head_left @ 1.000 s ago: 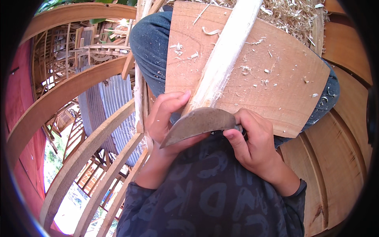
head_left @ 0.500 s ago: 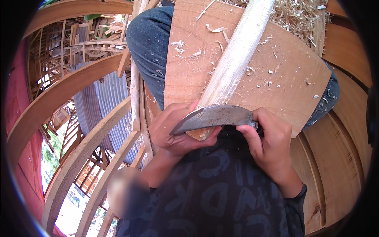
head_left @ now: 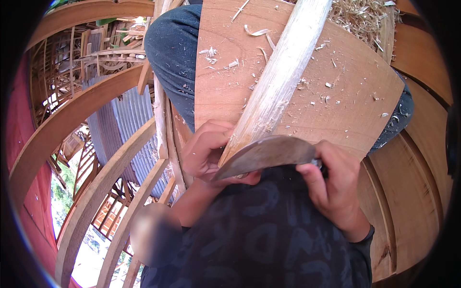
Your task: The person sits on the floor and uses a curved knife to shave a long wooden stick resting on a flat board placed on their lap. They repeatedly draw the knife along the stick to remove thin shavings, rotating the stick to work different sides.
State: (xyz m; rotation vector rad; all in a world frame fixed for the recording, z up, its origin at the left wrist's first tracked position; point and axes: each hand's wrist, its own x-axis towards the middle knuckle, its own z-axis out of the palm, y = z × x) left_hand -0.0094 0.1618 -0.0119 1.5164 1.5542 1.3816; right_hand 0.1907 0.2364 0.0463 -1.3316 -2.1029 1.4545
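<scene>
A long pale wooden stick (head_left: 281, 79) slants from the top of the view down toward my body, its bark-free surface rough with shaved fibres. My left hand (head_left: 204, 149) is closed around its near end. My right hand (head_left: 336, 177) grips the mostly hidden handle of a curved knife (head_left: 276, 156). The broad dark blade lies across the stick's near end and covers its tip, with the blade's point over my left hand's fingers. Under the stick, a flat wooden board (head_left: 345, 96) rests across my lap, scattered with small curled shavings.
A heap of wood shavings (head_left: 357, 21) lies beyond the board at the far right. Curved wooden ribs (head_left: 105, 194) stand at my left, with corrugated metal sheets (head_left: 137, 129) beyond them. Curved planks (head_left: 408, 192) run along my right.
The knife has moved down toward my body, from just above the stick's near tip to over it. My right hand has come lower with it. My left hand still holds the stick.
</scene>
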